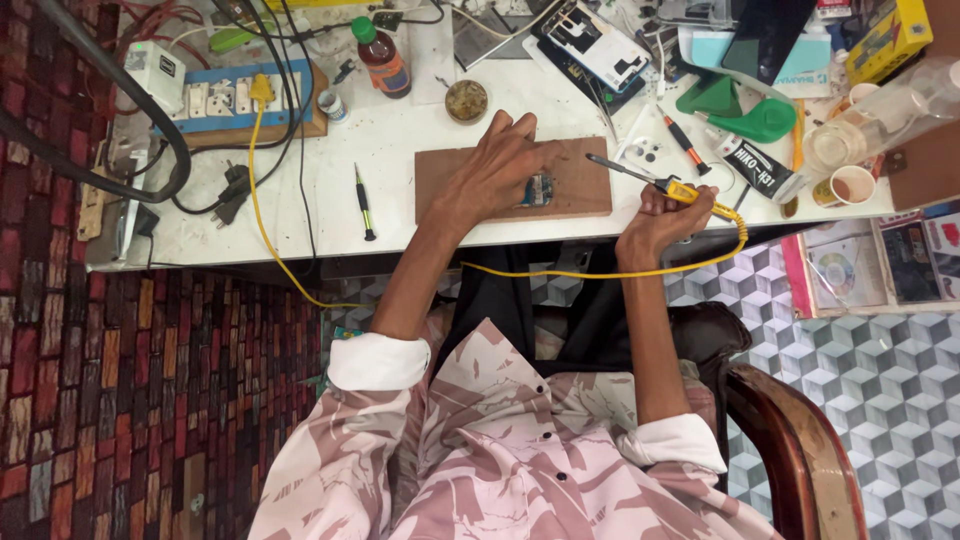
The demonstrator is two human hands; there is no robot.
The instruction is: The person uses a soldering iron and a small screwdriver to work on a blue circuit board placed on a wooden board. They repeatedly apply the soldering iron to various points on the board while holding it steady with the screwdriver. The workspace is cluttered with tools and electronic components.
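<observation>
My left hand (497, 170) rests on a brown wooden board (580, 192) on the white workbench, fingers spread, pressing down beside a small blue-grey electronic part (538, 189). My right hand (655, 222) grips a yellow-handled soldering iron (690, 192). Its metal tip (610, 164) points left, hovering over the board's far right corner. The iron's yellow cord (600, 272) loops off the bench's front edge.
A power strip (225, 97) with a yellow plug sits at back left, among black cables. A small screwdriver (364, 202), a brown bottle (383, 60), a round tin (466, 100), phone parts (598, 45), a green stand (760, 118) and cups (852, 185) lie around. A wooden chair arm (800, 440) is at lower right.
</observation>
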